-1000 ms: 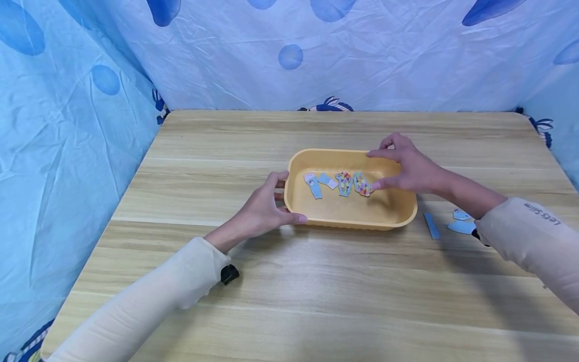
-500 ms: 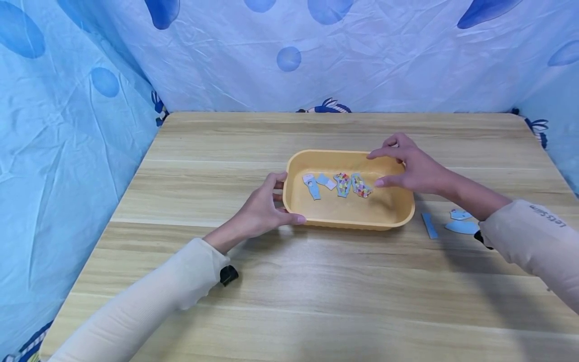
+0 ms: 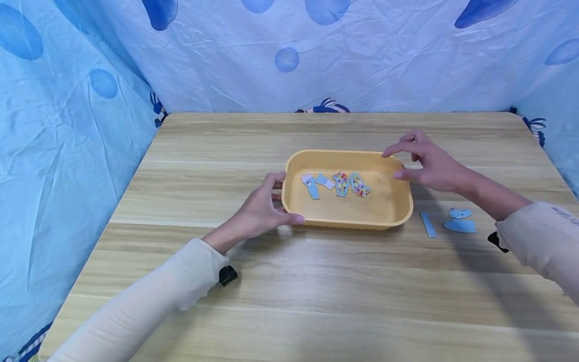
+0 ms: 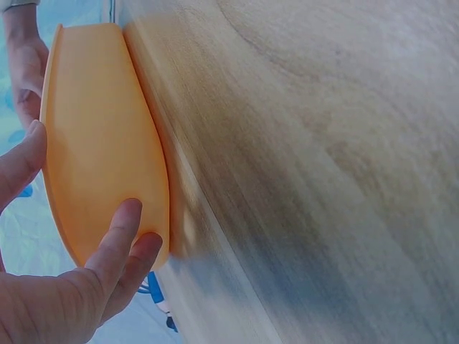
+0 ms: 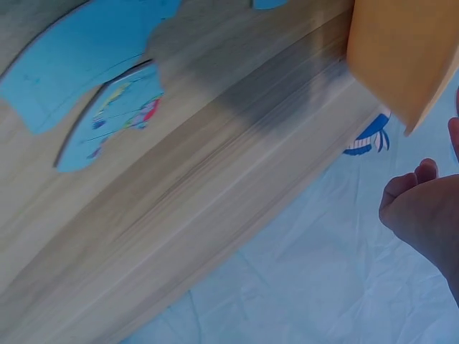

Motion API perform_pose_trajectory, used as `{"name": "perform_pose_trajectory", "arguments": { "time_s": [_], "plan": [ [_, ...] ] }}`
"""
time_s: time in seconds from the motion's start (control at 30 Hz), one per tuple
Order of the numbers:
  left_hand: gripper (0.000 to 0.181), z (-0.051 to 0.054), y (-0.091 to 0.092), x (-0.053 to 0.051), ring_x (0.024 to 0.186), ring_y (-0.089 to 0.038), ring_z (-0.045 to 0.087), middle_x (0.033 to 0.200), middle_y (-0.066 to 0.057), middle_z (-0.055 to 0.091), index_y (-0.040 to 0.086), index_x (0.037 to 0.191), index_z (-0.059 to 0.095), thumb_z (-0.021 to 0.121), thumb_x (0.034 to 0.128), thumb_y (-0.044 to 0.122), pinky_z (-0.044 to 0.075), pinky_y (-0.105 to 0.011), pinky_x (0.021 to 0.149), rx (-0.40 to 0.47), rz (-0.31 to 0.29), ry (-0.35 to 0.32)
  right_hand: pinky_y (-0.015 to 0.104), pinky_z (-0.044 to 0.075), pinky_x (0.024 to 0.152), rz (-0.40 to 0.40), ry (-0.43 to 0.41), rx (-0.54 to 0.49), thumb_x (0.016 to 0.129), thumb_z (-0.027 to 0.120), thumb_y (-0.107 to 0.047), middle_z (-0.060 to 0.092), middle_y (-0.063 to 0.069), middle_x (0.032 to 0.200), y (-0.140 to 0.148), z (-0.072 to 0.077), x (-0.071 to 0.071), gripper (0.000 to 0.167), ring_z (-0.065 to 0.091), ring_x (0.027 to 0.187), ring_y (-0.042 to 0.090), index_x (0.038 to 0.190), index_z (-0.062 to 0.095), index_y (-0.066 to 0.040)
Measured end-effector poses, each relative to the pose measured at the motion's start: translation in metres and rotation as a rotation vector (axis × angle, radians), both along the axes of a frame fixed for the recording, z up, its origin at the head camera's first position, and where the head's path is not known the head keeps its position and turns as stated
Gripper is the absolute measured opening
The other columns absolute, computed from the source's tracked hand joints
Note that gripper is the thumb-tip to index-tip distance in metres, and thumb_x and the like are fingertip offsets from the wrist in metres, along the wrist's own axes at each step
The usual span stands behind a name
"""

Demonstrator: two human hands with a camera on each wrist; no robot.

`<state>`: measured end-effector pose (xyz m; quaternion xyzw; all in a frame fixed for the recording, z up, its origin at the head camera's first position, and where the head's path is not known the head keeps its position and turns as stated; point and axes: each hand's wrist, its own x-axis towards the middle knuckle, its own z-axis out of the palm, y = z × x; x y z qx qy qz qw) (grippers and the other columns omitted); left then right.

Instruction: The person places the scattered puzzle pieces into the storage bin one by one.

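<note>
A yellow plastic tray [image 3: 344, 222] stands on the wooden table. My left hand [image 3: 260, 208] holds its left end, the thumb on the front rim and the fingers against the outer wall, as the left wrist view also shows. Inside lie several puzzle pieces: a pale blue and pink one [image 3: 311, 187], a smaller blue and pink one [image 3: 324, 181], and two with colourful patches, one [image 3: 341, 184] beside the other [image 3: 359, 185]. Over the tray's right end hovers my right hand [image 3: 429, 163], thumb and index finger apart, with nothing visible between them.
To the right of the tray on the table lie a narrow blue strip [image 3: 427, 224], a curved blue piece [image 3: 459, 226] and a blue piece with coloured marks [image 3: 460, 213]. Blue patterned sheeting [image 3: 235, 65] hangs behind the table and at its sides.
My right hand has come away from the rightmost patterned piece and moved right, to the tray's right end. That piece stays in the tray. The left hand keeps its hold.
</note>
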<state>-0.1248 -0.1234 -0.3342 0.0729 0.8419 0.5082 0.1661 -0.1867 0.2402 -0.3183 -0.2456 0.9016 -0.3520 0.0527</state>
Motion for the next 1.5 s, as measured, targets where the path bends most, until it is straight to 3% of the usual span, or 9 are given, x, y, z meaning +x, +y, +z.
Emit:
{"name": "perform_pose_trajectory", "arguments": {
  "time_s": [0.23, 0.7, 1.5],
  "plan": [
    [0.106, 0.0, 0.0, -0.001, 0.115, -0.024, 0.055, 0.132, -0.01, 0.046, 0.009, 0.148, 0.026, 0.091, 0.0647, 0.017, 0.057, -0.022, 0.082, -0.011, -0.005, 0.01, 0.029, 0.027, 0.068, -0.045, -0.006, 0.025, 0.086, 0.068, 0.003, 0.035, 0.002, 0.118, 0.019, 0.0, 0.004, 0.04, 0.029, 0.09, 0.017, 0.122, 0.064, -0.014],
    [0.104, 0.0, 0.0, -0.001, 0.114, -0.023, 0.055, 0.13, -0.008, 0.046, 0.011, 0.147, 0.027, 0.091, 0.0647, 0.018, 0.057, -0.021, 0.081, -0.017, -0.007, 0.005, 0.028, 0.023, 0.065, -0.106, 0.05, 0.047, 0.086, 0.069, 0.001, 0.037, 0.002, 0.112, 0.052, -0.007, 0.014, 0.036, 0.028, 0.08, 0.014, 0.119, 0.066, -0.013],
    [0.104, -0.001, -0.001, 0.0, 0.113, -0.025, 0.056, 0.131, -0.01, 0.046, 0.01, 0.147, 0.027, 0.091, 0.0646, 0.016, 0.057, -0.022, 0.08, -0.016, -0.011, 0.012, 0.028, 0.023, 0.058, -0.19, 0.018, 0.049, 0.085, 0.069, 0.004, 0.037, 0.008, 0.107, 0.105, -0.036, 0.044, 0.027, 0.025, 0.078, 0.011, 0.111, 0.068, -0.004]
  ]
}}
